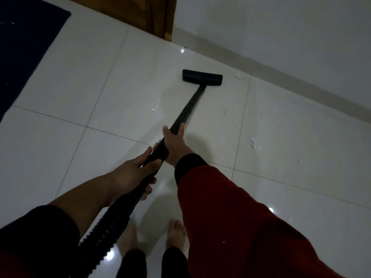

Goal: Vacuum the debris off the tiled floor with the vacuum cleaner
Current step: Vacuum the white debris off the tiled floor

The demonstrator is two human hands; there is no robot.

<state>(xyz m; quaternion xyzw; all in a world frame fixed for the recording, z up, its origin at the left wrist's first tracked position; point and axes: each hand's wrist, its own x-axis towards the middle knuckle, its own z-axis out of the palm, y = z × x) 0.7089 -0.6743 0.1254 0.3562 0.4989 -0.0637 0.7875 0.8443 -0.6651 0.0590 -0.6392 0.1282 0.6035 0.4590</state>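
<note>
The ribbed hose (106,227) runs up from 7 o'clock into the left hand (138,173), whose grip is wrapped around the wand's (188,109) lower end. Just ahead, the right hand (174,143) (red sleeve) clasps the wand too. The nozzle (202,77) sits flat on the tiled floor (80,87) toward 12 o'clock. White debris (255,143) lies scattered at 2 o'clock, near the wall (281,27). A dark mat (26,47) lies at 10 o'clock.
</note>
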